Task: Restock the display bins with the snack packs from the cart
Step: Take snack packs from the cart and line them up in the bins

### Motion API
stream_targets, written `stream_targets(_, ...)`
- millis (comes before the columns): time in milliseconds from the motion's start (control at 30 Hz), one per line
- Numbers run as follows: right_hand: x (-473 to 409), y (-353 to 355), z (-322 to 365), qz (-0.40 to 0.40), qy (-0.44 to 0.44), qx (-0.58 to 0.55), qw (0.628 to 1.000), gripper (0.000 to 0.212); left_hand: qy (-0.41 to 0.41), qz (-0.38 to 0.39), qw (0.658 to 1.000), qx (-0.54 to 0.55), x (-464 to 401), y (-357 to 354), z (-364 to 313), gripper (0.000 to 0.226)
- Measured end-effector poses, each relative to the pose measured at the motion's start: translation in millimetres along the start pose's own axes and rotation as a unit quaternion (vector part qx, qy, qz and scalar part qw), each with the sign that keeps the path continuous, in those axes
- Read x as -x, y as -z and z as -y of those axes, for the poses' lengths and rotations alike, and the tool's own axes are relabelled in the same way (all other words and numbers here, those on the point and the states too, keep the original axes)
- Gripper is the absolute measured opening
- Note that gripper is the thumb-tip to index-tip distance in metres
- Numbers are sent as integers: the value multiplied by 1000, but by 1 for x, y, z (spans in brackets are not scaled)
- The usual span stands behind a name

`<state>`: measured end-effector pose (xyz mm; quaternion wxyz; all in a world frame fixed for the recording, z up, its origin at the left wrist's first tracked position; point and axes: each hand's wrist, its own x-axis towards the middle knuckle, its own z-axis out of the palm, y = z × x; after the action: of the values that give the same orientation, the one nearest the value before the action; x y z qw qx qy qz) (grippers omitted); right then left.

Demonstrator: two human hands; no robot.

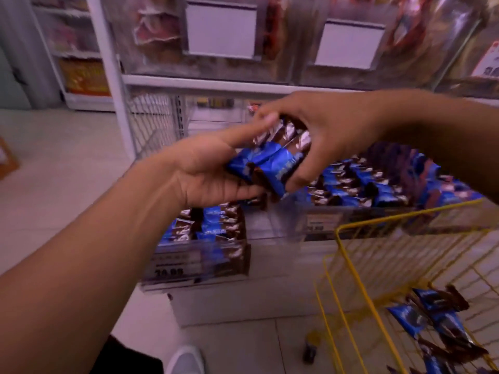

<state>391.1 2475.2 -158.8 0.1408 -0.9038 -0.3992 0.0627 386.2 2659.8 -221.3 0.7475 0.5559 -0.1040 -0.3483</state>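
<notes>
Both hands hold a bunch of blue-and-brown snack packs (pixel 272 160) above the low display bins. My left hand (pixel 208 171) supports the bunch from below and the left. My right hand (pixel 326 136) grips it from above and the right. Under them stands a clear bin (pixel 199 263) with a price label, partly filled with the same packs. Further right, a second clear bin (pixel 351 220) is packed with rows of them. At the lower right, the yellow wire cart (pixel 359 276) holds several more snack packs (pixel 437 319).
Above the bins, a white shelf (pixel 216 83) carries clear containers of red-packaged goods with blank white labels. A white shelf post (pixel 110 68) stands at the left, open tiled floor beside it. My white shoe (pixel 186 360) and a cart wheel (pixel 310 349) are near the bottom.
</notes>
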Motion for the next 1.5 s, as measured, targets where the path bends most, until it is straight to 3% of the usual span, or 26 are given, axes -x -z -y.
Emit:
stream_targets(100,-24,-12,-14,-14,-28,-40,999,65,31,-55,998,0,-6,31,-10,65)
stream_targets(167,-36,-21,-22,2,-54,-28,998,63,43,-187,971,-142,-13,45,-8,61)
stream_targets(200,-41,-24,-26,15,-69,11,997,64,47,-259,927,-268,-16,50,-5,60)
stream_targets(267,-52,-30,-31,48,-107,123,986,66,45,-335,766,-547,-21,58,7,59)
stream_targets(300,-57,-34,-32,68,-131,172,974,68,56,-317,688,-651,-23,59,12,59)
stream_targets(333,-63,-39,-32,90,-155,210,961,70,81,-265,635,-721,-24,58,18,59)
stream_targets(400,-76,-54,-34,130,-187,264,937,72,149,-121,567,-801,-28,56,32,59)
stream_targets(467,-84,-68,-37,145,-203,284,926,72,216,-39,524,-823,-34,58,43,56)
stream_targets(600,-85,-75,-38,105,-208,243,942,75,277,-24,515,-811,-38,70,48,56)
stream_targets(667,-84,-77,-39,121,-200,241,942,77,286,-14,511,-810,-40,73,49,56)
stream_targets(733,-85,-84,-42,180,-211,275,921,87,292,-19,507,-811,-39,70,47,58)
stream_targets(800,-85,-95,-44,255,-230,346,873,107,298,-32,507,-808,-37,65,46,58)
stream_targets(900,-83,-110,-49,293,-240,430,819,114,310,-30,496,-810,-33,54,43,56)
stream_targets(1067,-82,-127,-57,323,-250,474,780,128,296,0,469,-832,-27,41,40,51)
stream_targets(1267,-78,-120,-41,313,-257,486,775,131,256,-34,500,-827,-27,41,39,54)
stream_targets(1367,-55,-93,-20,223,-221,494,811,128,158,-111,545,-816,-30,38,35,49)
stream_targets(1433,-14,-69,-5,73,-143,488,858,103,51,-157,541,-824,-31,31,33,36)
stream_targets(1500,49,-52,-4,-102,-46,490,865,67,-76,-154,545,-820,-30,15,32,34)
